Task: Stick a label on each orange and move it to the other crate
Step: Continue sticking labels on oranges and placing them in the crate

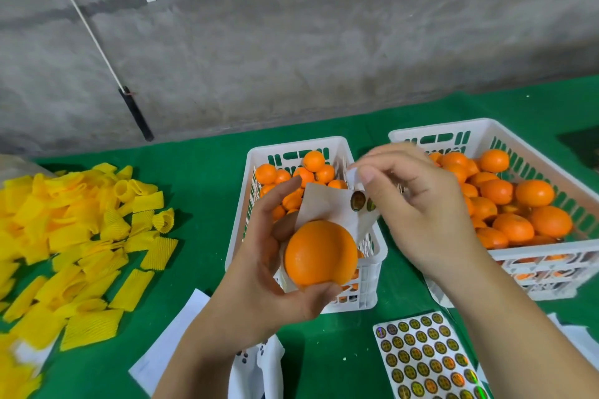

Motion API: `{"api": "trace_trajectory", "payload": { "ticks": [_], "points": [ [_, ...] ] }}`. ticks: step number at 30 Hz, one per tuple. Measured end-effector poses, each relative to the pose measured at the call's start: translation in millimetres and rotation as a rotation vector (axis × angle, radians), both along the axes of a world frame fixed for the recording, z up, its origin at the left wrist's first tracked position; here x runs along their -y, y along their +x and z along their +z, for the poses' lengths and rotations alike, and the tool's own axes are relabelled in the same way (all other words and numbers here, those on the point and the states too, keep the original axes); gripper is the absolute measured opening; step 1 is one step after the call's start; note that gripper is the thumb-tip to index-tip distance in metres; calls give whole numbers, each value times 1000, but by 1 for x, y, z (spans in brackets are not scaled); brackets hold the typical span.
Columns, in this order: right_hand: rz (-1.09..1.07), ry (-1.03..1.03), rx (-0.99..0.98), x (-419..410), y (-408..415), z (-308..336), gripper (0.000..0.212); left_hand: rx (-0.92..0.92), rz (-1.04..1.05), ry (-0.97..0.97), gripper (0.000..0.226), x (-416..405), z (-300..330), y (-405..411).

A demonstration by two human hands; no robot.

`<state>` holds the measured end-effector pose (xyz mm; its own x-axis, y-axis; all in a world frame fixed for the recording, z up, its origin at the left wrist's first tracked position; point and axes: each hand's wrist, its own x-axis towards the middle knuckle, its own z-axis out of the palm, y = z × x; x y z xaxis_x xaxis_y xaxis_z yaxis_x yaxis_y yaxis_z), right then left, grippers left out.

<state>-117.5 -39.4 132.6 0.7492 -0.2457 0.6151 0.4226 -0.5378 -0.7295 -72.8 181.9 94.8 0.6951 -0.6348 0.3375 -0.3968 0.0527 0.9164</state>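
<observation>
My left hand (259,272) grips an orange (319,253) and a white backing sheet (327,204) together, above the near end of the middle white crate (238,233). Two round labels (358,200) remain near the sheet's right edge. My right hand (411,201) pinches that edge of the sheet at the labels. The middle crate holds several oranges (312,161). To the right, a second white crate (580,186) is piled with several oranges (534,193).
A full sheet of round labels (424,359) lies on the green cloth (201,178) near the front. Loose white backing papers (168,347) lie by my left wrist. A heap of yellow foam nets (71,236) fills the left side. A grey wall stands behind.
</observation>
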Motion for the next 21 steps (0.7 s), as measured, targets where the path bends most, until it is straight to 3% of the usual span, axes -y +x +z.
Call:
{"api": "trace_trajectory", "payload": {
  "ticks": [2,4,12,21],
  "points": [
    [-122,-54,127,-1,-5,4,13,-34,37,-43,108,1,-1,0],
    [-63,-49,175,-5,-13,5,17,-78,66,-101,108,4,-2,0],
    [175,-236,33,-22,-12,-7,16,-212,158,-260,114,22,-1,-6],
    [368,-526,-269,-17,-18,1,61,-299,166,-286,119,16,8,-5]
  ]
}}
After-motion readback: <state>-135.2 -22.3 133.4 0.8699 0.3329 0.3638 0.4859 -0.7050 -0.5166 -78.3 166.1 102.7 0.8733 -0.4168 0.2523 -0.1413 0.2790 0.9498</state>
